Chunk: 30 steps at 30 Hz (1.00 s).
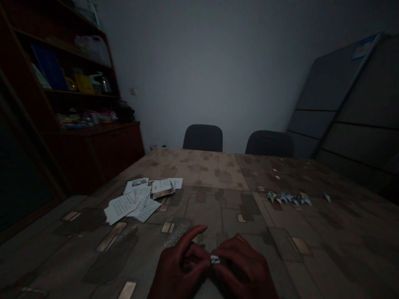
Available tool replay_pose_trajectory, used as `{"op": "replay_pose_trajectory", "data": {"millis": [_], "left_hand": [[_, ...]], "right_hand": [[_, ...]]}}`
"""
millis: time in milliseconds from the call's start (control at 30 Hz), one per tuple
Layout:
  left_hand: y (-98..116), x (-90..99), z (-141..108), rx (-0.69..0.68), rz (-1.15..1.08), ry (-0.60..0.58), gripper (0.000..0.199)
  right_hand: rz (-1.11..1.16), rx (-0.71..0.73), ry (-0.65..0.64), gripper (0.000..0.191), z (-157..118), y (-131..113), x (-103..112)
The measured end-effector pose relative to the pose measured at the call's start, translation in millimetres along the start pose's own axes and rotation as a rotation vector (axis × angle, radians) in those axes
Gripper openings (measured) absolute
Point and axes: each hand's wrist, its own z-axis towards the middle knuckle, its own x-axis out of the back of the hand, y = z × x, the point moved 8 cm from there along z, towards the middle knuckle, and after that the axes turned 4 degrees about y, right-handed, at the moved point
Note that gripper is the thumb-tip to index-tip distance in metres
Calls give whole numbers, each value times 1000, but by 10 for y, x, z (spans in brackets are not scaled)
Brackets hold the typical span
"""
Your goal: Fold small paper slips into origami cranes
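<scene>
Close to the table's near side, my left hand (pixel 183 265) and my right hand (pixel 241 263) meet around a small folded piece of printed paper (pixel 215 259). Both hands pinch it between thumb and fingers, while the left index finger sticks out above. Most of the paper is hidden by the fingers. Off to the right lies a row of several small folded paper pieces (pixel 289 198), with one more folded piece (pixel 326 197) a little apart. On the left, loose printed sheets or cards (pixel 134 203) overlap in a spread pile.
A patterned cloth (pixel 202 216) covers the table. Two dark chairs (pixel 203 138) stand at its far side against the wall. A wooden shelf cabinet (pixel 115 145) with assorted goods is at left, and grey panelled doors (pixel 324 91) are at right. The room is dim.
</scene>
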Motion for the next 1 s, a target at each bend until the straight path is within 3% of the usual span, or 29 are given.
{"op": "replay_pose_trajectory", "data": {"millis": [67, 300, 500, 700, 1000], "left_hand": [[-4, -1, -1, -18, 11, -3, 48], [13, -32, -14, -59, -38, -39, 47], [114, 5, -27, -216, 38, -11, 54], [172, 24, -53, -356, 120, 12, 61], [204, 17, -35, -413, 261, -107, 69]], "right_hand": [[-2, 32, 54, 7, 15, -32, 28], [-15, 48, 98, 25, 54, -78, 60], [-53, 118, 97, 16, 79, -137, 93], [-117, 58, 31, 35, -32, 30, 37], [-105, 173, -11, 25, 50, -143, 40]]}}
